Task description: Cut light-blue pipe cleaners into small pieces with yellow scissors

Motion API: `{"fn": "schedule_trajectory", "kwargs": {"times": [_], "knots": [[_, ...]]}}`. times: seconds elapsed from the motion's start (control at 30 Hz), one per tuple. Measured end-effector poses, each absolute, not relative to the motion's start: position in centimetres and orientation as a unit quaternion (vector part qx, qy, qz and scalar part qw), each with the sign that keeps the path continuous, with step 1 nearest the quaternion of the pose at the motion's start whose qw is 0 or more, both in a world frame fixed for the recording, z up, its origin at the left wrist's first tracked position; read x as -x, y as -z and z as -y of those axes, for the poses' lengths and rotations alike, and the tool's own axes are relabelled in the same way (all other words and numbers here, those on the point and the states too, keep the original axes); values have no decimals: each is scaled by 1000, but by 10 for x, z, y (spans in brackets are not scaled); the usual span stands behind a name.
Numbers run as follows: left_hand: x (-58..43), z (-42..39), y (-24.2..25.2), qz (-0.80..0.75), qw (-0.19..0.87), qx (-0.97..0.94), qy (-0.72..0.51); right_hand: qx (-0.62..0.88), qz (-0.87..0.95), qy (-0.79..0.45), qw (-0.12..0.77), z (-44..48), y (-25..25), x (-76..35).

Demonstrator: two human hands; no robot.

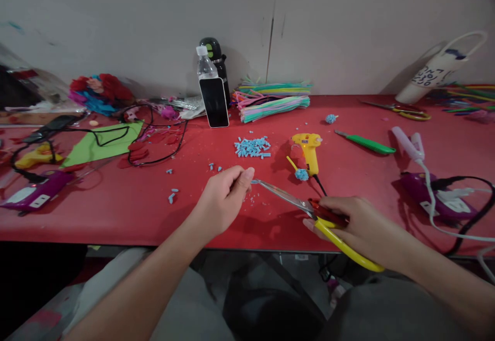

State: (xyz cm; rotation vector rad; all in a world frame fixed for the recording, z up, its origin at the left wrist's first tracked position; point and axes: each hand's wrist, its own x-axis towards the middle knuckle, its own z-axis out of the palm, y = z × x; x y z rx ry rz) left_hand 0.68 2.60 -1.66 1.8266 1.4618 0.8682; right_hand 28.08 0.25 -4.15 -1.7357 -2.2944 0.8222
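Note:
My left hand (226, 197) is closed in a pinch, thumb against forefinger, on a small blue chenille-stem piece (254, 181) mostly hidden by the fingers. My right hand (358, 227) grips scissors (284, 195) with one red and one yellow handle. Their blade tips reach the piece at my left fingertips. Just beyond lies a pile of short blue cut pieces (252, 148), with several loose bits (172, 195) to the left. A yellow hot glue gun (310, 153) lies to the right of the pile, and a blue fluffy ball on a yellow stem (301, 174) is beside it.
A phone (215, 103) leans on a clear bottle (205, 64). Bundled chenille stems (273, 104) lie by the wall. On the right are a green-handled knife (371, 144), a second pair of scissors (406, 110) and a purple power strip (444, 202). Black cables and green paper (102, 145) occupy the left.

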Motion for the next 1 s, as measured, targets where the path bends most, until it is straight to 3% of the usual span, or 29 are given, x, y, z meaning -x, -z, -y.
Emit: {"fn": "schedule_trajectory", "kwargs": {"times": [1.0], "knots": [[-4, -26, 15, -540, 319, -702, -338, 592, 749, -283, 90, -3, 39, -281]]}}
